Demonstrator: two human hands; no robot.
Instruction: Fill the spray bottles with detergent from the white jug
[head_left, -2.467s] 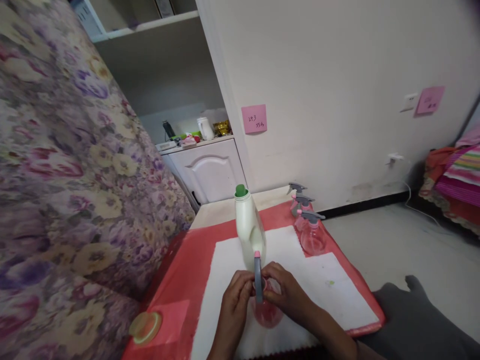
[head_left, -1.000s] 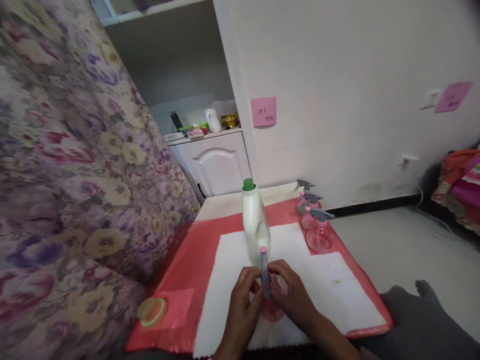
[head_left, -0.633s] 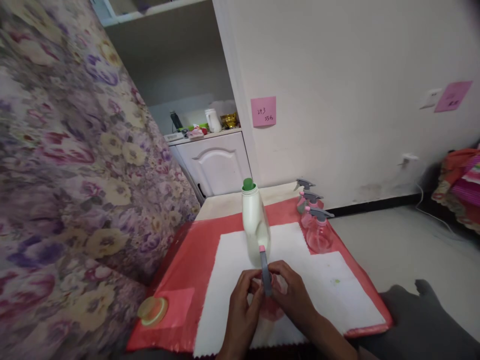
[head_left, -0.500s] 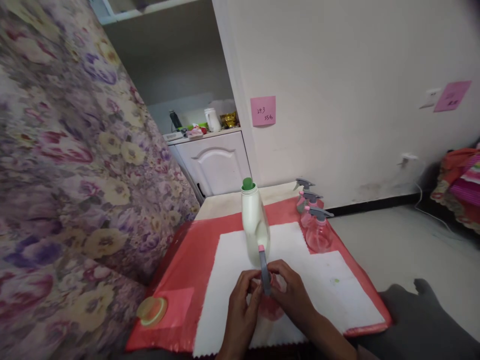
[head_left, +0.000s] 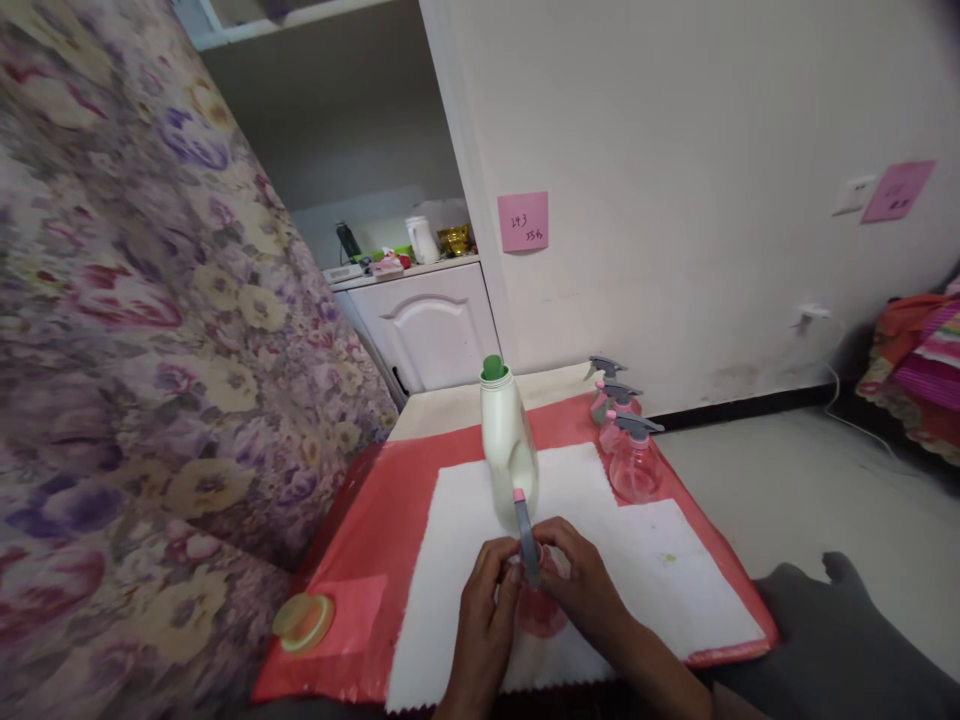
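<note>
In the head view, a clear pink spray bottle [head_left: 541, 612] with a grey trigger head [head_left: 527, 540] stands upright on a white cloth in front of me. My left hand [head_left: 486, 605] is closed around the neck from the left, thumb and fingers pinching just below the head. From the other side my right hand [head_left: 585, 580] grips the same neck, its fingers partly hiding the collar. Just behind the sprayer stands a tall pale green jug [head_left: 506, 440] with a handle and a green spout in its uncapped mouth.
More pink spray bottles [head_left: 636, 472] line the table's right edge. A yellowish round lid [head_left: 303, 622] lies on the red table cover [head_left: 367, 545] at left. The white cloth [head_left: 450, 560] spans the middle. A floral curtain [head_left: 187, 400] hangs at left; a wall [head_left: 675, 200] stands behind.
Both hands keep their hold on the spray bottle with hardly any movement. The whole view has shifted very slightly.
</note>
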